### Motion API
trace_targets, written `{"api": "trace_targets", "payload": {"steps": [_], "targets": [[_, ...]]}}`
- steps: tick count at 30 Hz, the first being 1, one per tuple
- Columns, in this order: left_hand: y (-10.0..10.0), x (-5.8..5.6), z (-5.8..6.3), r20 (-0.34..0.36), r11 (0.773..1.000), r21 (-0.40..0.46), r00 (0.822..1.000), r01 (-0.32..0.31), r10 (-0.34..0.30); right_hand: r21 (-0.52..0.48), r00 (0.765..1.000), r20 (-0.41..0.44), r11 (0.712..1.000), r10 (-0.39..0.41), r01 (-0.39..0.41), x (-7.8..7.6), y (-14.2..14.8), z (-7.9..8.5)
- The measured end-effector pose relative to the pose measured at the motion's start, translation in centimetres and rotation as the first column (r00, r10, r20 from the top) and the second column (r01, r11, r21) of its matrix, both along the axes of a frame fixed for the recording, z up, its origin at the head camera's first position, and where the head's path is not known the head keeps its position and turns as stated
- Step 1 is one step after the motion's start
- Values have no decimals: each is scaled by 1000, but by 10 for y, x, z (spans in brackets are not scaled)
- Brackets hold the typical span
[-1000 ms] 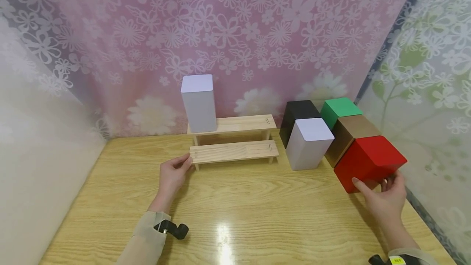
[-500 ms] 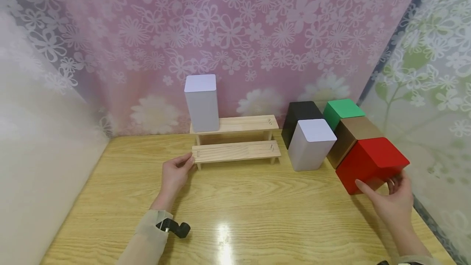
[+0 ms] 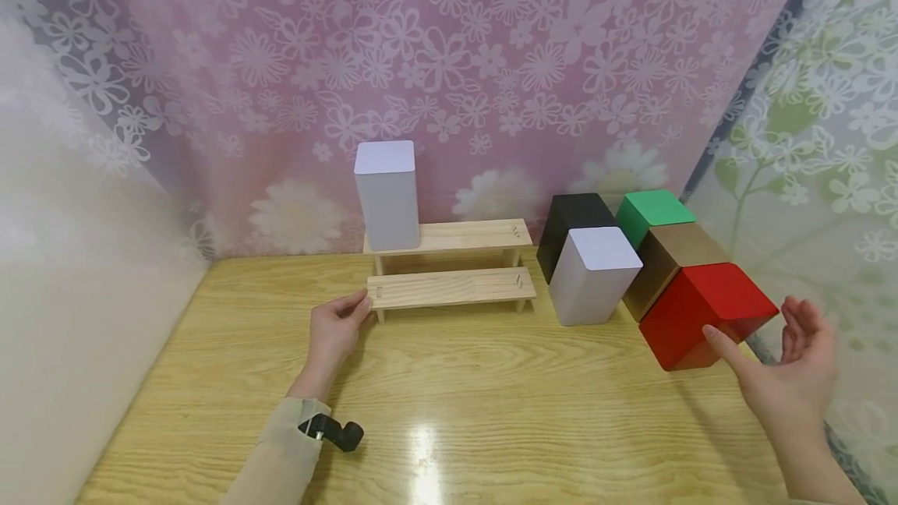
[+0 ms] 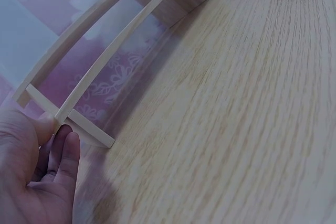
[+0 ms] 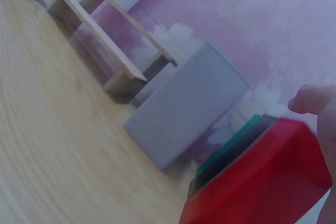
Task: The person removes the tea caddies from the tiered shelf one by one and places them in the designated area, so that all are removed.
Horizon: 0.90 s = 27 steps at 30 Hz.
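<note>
A two-step wooden shelf [image 3: 456,289] stands at the back of the table. My left hand [image 3: 333,333] pinches the left end of its lower board between thumb and fingers, as the left wrist view also shows. A tall white box [image 3: 391,209] stands on the left end of the upper step. At the right, my right hand [image 3: 789,372] is beside a red box [image 3: 726,294], its thumb spread from its loosely bent fingers. The thumb overlaps the red box's near side in the head view. In the right wrist view, the red box [image 5: 262,182] fills the lower right, with the thumb above it.
Right of the shelf stand a second white box [image 3: 592,279], a black box [image 3: 571,220], a green box [image 3: 654,207] and a brown box [image 3: 669,252], close together with the red one. A flowered curtain [image 3: 435,61] hangs behind the wood-grain table [image 3: 393,396].
My right hand has moved away from the red box toward the right, and its fingers have come off the box's right side. The left hand keeps its pinch on the shelf.
</note>
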State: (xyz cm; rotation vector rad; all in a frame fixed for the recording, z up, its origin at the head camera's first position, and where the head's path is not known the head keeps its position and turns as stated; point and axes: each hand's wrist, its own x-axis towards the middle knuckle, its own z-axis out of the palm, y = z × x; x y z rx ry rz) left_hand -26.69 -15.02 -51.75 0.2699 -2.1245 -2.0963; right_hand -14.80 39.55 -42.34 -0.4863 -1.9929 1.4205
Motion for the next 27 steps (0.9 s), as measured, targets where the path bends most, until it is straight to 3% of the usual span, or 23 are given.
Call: {"api": "trace_targets", "payload": {"steps": [4,8,11,14,18,22,27], "targets": [[-1,0,0,-2,1000,-30,1000,-5,5,15,998,-55,1000,13,-12,1,-11,20],[-1,-1,1,-1,999,-43,1000,-2,2,-57,986,-150,995,76,-85,0,-26,37],[-1,-2,0,1,999,-43,1000,-5,5,-122,956,-257,977,142,-177,-6,-42,45],[-1,-3,0,6,999,-45,1000,-11,11,-129,932,-303,961,198,-246,-14,-60,50],[-1,-2,0,6,999,-35,1000,-9,9,6,931,-259,965,256,-264,-29,-84,53],[0,-1,0,-4,1000,-21,1000,-10,9,176,919,-253,949,301,-262,-43,-108,51],[-1,0,1,-5,1000,-7,1000,-5,5,170,895,-286,937,342,-304,-58,-135,48]]}}
